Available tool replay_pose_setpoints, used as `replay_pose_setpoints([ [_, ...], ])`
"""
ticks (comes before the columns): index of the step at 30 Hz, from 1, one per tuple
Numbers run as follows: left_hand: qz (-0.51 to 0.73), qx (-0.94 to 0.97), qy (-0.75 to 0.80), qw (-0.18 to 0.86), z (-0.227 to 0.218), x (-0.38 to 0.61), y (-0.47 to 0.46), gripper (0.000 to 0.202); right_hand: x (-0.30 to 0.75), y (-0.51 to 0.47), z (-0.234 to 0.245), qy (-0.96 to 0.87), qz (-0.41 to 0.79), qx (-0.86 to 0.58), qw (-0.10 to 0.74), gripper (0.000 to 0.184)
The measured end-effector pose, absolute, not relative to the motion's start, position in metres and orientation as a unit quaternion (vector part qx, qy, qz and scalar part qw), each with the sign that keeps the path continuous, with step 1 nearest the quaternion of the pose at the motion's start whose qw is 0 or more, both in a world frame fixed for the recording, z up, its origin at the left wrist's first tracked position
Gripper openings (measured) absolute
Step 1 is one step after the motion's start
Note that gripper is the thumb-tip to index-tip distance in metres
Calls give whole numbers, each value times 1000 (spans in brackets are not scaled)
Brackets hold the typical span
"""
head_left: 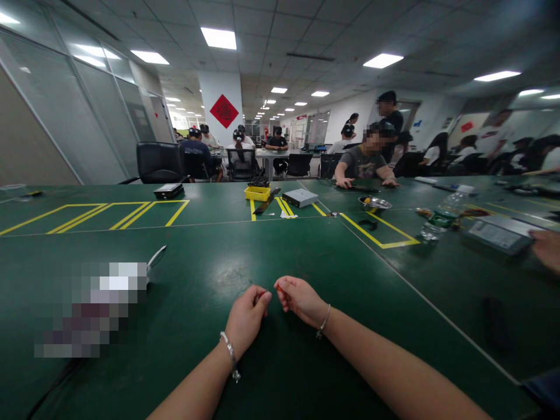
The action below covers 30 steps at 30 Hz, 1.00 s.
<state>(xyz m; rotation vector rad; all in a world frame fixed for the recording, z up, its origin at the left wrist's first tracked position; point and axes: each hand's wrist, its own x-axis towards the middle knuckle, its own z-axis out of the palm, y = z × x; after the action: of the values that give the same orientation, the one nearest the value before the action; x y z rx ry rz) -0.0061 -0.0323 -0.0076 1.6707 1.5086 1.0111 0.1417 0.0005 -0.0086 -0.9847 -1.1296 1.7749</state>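
My left hand is closed in a pinch just above the green table, with a bit of red showing at its fingertips. Close beside it, my right hand also pinches, and an orange-red spot shows between its fingers. A narrow gap separates the two hands. Whatever they hold is too small to name. Both wrists carry a silver bracelet.
A blurred-out object lies at left. Farther back are a black box, yellow bin, metal drive and steel bowl. A bottle and grey metal box are at right, near another person's hand.
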Motion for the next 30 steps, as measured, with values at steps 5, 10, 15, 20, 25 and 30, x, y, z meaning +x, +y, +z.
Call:
replay_pose_setpoints([
  [5,388,641,574,330,-7,-7,-33,37,142,0,-7,-432,716,-371,404,24],
  [10,396,640,566,336,-9,-9,-33,47,142,1,-8,-416,713,-382,415,23],
  [15,404,633,572,328,-9,-8,-33,34,142,0,-10,-428,707,-382,413,28],
  [20,438,613,568,331,-11,-7,-30,18,141,0,-11,-423,709,-373,424,29],
  [25,446,603,573,330,-12,-6,-29,17,137,0,-13,-418,682,-401,447,31],
  [30,430,620,578,310,-8,-4,-30,15,131,-3,-18,-465,620,-440,453,26],
])
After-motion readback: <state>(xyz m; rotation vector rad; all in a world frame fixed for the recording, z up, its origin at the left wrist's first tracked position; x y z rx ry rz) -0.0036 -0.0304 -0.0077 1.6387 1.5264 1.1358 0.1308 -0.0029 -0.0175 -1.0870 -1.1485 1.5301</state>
